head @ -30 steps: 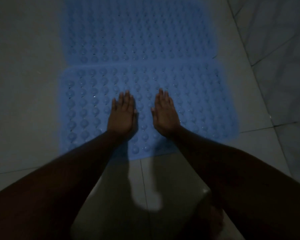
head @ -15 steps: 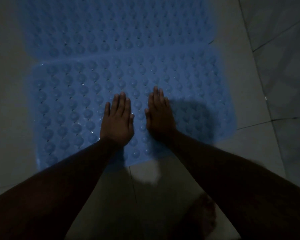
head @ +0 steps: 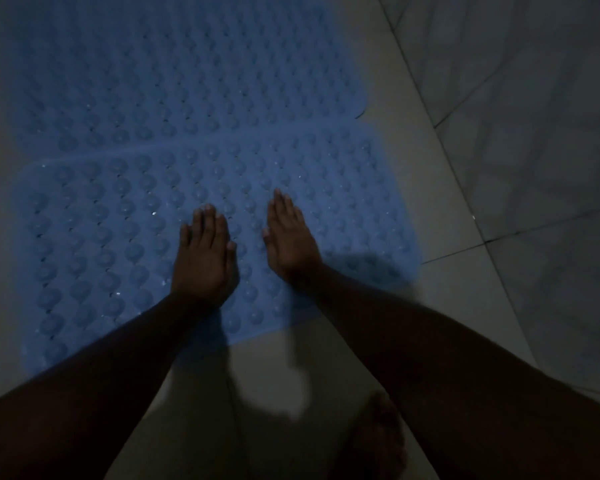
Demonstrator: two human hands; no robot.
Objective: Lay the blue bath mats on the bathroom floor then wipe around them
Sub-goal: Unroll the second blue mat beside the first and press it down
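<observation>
Head view: dim light, you looking down your forearms at two blue studded mats on the pale tiled floor [head: 447,289]
Far mat [head: 170,71]: spread flat at the top of the view, its near edge meeting the second mat; you cannot tell which one overlaps
Near mat [head: 101,237]: flat on the tiles right in front of you, its near edge partly hidden by your arms
Left hand [head: 205,254]: palm down on the near mat, fingers straight and close together, gripping nothing
Right hand [head: 291,240]: just beside the left, also flat on the near mat with fingers extended, gripping nothing
Foot [head: 374,441]: bare, on the tiles at the bottom edge
Done so far: both mats look laid out side by side
In hand: by the look of it, you are pressing the near mat down so it seats
Left to do: the wiping around the mats; no cloth shows anywhere in view
Change from half a second ago: your hands have stayed side by side on the same patch of mat; only the view has drifted, putting the mats further left and showing more of your foot
</observation>
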